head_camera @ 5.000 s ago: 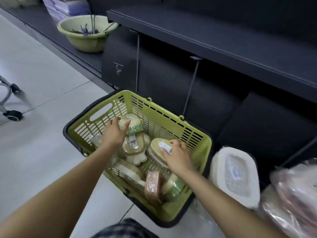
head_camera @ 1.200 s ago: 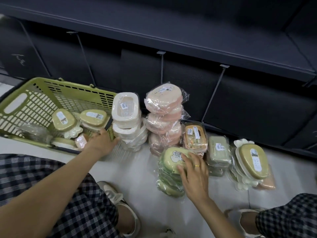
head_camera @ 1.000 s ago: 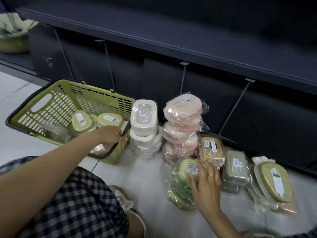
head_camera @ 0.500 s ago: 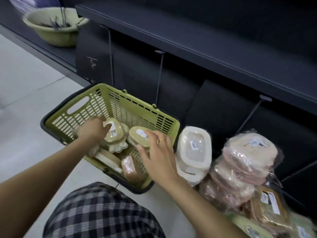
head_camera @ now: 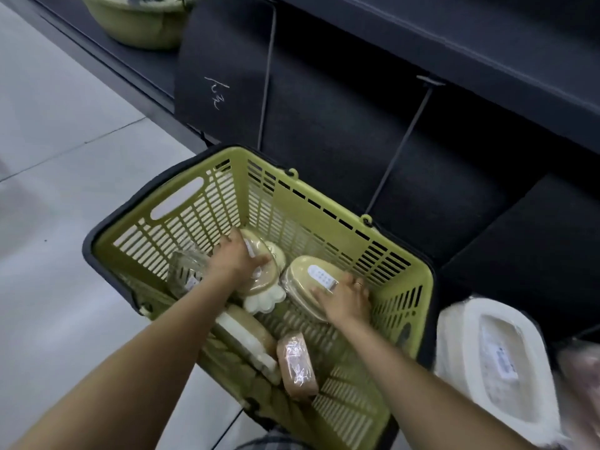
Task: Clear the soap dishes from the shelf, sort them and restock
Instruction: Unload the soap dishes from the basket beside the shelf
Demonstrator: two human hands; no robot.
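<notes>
Head view: basket (head_camera: 181,203), five wrapped dishes; left hand (head_camera: 234,262) grips one (head_camera: 259,274), right hand (head_camera: 344,299) another (head_camera: 305,280).

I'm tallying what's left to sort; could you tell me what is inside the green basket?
Green basket: two olive soap dishes, each under a hand, plus pink and cream packs; anything beneath is hidden.
</notes>
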